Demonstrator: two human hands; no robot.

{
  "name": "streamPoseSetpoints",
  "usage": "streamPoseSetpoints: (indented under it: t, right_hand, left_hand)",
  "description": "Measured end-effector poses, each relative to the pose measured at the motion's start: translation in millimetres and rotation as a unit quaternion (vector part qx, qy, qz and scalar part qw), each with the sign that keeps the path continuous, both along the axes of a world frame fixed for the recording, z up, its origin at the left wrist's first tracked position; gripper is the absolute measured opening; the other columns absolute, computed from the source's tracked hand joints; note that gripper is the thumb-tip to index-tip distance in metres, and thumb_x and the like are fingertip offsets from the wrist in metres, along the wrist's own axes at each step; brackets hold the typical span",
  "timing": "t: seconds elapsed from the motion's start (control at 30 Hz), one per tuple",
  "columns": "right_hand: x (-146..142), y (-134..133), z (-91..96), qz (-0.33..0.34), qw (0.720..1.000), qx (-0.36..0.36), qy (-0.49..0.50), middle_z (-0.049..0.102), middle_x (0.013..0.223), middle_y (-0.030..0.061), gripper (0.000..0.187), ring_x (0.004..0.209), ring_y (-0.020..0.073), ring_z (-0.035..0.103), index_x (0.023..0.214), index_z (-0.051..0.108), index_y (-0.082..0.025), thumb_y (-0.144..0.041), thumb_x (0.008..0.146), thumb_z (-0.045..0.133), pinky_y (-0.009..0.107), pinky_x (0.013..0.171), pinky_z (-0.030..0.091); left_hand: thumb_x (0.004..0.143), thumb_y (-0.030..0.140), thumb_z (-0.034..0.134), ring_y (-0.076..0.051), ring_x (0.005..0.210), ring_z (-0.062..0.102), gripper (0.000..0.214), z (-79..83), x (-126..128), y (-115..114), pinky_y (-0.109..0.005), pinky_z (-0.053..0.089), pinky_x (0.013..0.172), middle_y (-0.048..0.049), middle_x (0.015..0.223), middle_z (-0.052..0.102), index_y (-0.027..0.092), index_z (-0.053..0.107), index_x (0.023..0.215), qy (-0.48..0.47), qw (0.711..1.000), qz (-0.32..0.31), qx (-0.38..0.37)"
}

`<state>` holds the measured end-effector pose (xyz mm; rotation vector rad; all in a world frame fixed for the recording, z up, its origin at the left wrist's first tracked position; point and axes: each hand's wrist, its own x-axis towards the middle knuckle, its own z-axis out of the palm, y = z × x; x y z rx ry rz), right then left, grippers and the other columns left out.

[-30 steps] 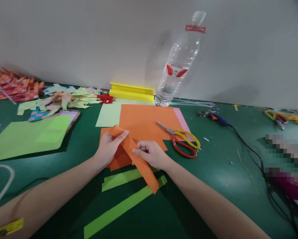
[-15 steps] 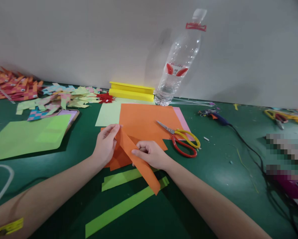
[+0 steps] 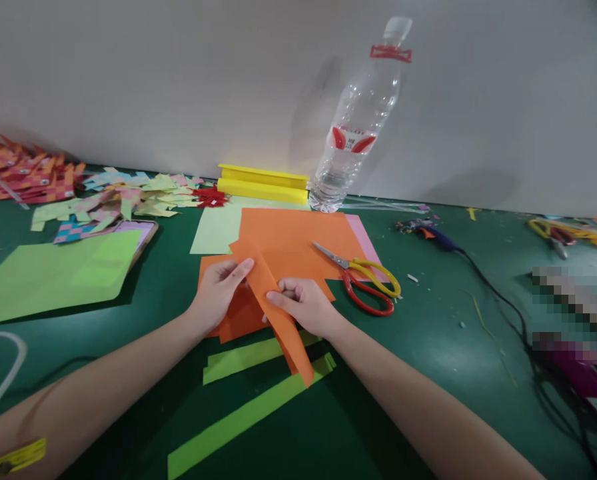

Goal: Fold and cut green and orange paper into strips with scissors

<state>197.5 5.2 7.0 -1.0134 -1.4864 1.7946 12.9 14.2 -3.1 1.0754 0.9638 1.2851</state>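
Observation:
Between my hands is an orange paper strip (image 3: 264, 268), slanting from upper left to lower right and doubled at its near end. My left hand (image 3: 221, 289) pinches its edge near the upper end, thumb on top. Farther down the strip, my right hand (image 3: 302, 304) grips it between thumb and curled fingers. Orange paper sheets (image 3: 288, 230) lie beneath and behind. Under the strip's lower end are green paper strips (image 3: 243, 417). Scissors (image 3: 351, 267) with one yellow and one red handle rest on the orange sheet, right of my right hand.
A clear plastic bottle (image 3: 356, 120) leans against the wall beside folded yellow paper (image 3: 263, 183). Woven paper pieces (image 3: 113, 203) and a green sheet (image 3: 43, 277) lie left. At right are a blue-handled tool with a cord (image 3: 443, 240) and a magenta object (image 3: 573, 373).
My left hand has moved slightly down and right along the strip, its thumb now lower on the edge. The strip's top end sticks out above it, and the lower end shifted slightly left.

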Motion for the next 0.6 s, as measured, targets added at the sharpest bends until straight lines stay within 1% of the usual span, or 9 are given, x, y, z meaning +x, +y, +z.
streamPoseSetpoints:
  t: [0.1,0.2,0.27,0.3,0.4,0.47,0.6]
  right_hand:
    - [-0.4,-0.1,0.2,0.003,1.000,0.002,-0.002,0.072,0.072,0.0042,0.030,0.067,0.0160,0.070,0.077,0.053,-0.019,-0.047,0.080,0.064,0.026,0.056,0.051]
    - [-0.1,-0.1,0.3,0.004,0.999,0.030,-0.038,0.067,0.067,0.0020,0.031,0.063,0.0148,0.065,0.075,0.052,-0.020,-0.048,0.080,0.063,0.026,0.055,0.047]
    - [0.2,0.3,-0.1,-0.002,0.995,0.063,-0.071,0.058,0.059,-0.0019,0.033,0.056,0.0119,0.056,0.071,0.050,-0.020,-0.049,0.080,0.061,0.025,0.052,0.041]
    - [0.3,0.6,-0.4,-0.007,0.993,0.081,-0.084,0.052,0.056,-0.0042,0.034,0.052,0.0102,0.050,0.068,0.048,-0.020,-0.050,0.081,0.060,0.025,0.050,0.037]
    - [0.2,2.1,-0.6,-0.020,0.988,0.125,-0.091,0.031,0.054,-0.0077,0.041,0.048,0.0073,0.031,0.061,0.038,-0.021,-0.049,0.085,0.055,0.024,0.047,0.026]
    - [0.0,3.0,-0.5,-0.024,0.986,0.139,-0.090,0.026,0.056,-0.0077,0.042,0.050,0.0074,0.025,0.060,0.035,-0.021,-0.048,0.086,0.053,0.025,0.047,0.021]
    - [-0.4,3.6,0.1,-0.023,0.985,0.141,-0.096,0.026,0.057,-0.0079,0.038,0.050,0.0075,0.023,0.062,0.038,-0.021,-0.046,0.086,0.053,0.025,0.046,0.019]
  left_hand:
    - [0.084,0.046,0.061,-0.012,0.056,0.049,0.039,0.9,-0.1,-2.0,-0.024,0.039,0.055,0.0007,0.060,0.053,0.015,0.055,0.061,0.080,0.997,0.003,0.004]
    - [0.083,0.048,0.059,-0.010,0.051,0.040,0.042,5.2,0.8,-3.0,-0.022,0.033,0.049,0.0035,0.055,0.044,0.016,0.048,0.058,0.149,0.989,0.021,0.005]
    - [0.083,0.048,0.057,-0.009,0.048,0.032,0.045,8.0,1.8,-3.3,-0.022,0.027,0.046,0.0052,0.053,0.035,0.018,0.040,0.055,0.187,0.982,0.024,0.012]
    - [0.083,0.048,0.057,-0.008,0.047,0.029,0.046,9.0,2.2,-3.4,-0.022,0.025,0.045,0.0059,0.053,0.030,0.019,0.036,0.054,0.204,0.978,0.023,0.017]
    - [0.083,0.049,0.054,-0.009,0.047,0.022,0.049,10.2,3.0,-3.6,-0.023,0.020,0.044,0.0064,0.054,0.021,0.021,0.026,0.054,0.263,0.964,0.010,0.043]
    - [0.083,0.049,0.052,-0.009,0.048,0.021,0.050,9.6,3.0,-3.3,-0.024,0.019,0.045,0.0063,0.054,0.018,0.021,0.024,0.053,0.301,0.951,-0.003,0.066]
    - [0.085,0.047,0.050,-0.010,0.048,0.022,0.047,6.7,1.6,-1.9,-0.024,0.021,0.046,0.0063,0.054,0.020,0.021,0.025,0.054,0.338,0.937,-0.018,0.088]
